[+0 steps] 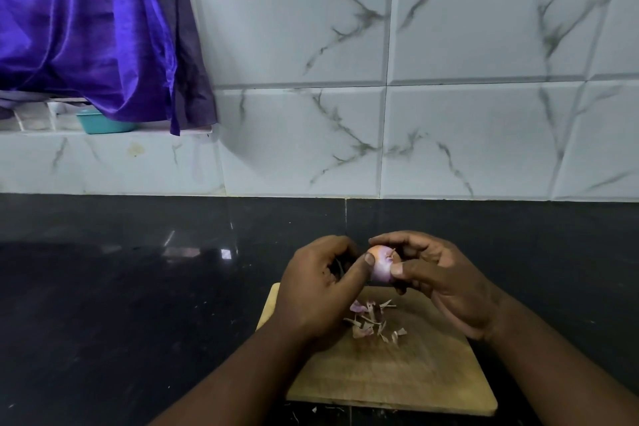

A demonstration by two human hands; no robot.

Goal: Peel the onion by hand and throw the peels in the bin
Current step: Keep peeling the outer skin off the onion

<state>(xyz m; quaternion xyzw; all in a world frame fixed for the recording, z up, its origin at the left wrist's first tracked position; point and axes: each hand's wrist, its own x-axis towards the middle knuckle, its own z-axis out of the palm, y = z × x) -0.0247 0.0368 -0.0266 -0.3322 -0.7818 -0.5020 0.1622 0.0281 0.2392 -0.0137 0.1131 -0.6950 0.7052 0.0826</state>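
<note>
A small pinkish-purple onion (380, 264) is held in the air above the far end of a wooden cutting board (397, 373). My right hand (446, 282) wraps around it from the right, thumb on its front. My left hand (318, 287) is at its left side, thumb pressed on the skin and fingers curled. A loose heap of onion peels (371, 320) lies on the board just below the hands. No bin is in view.
The board sits on a black polished counter (138, 304) that runs to a white marble-patterned tiled wall (449, 114). At the upper left a purple curtain (86, 28) hangs over a ledge holding a teal tub (103, 123). A few peel bits lie by the board's near edge.
</note>
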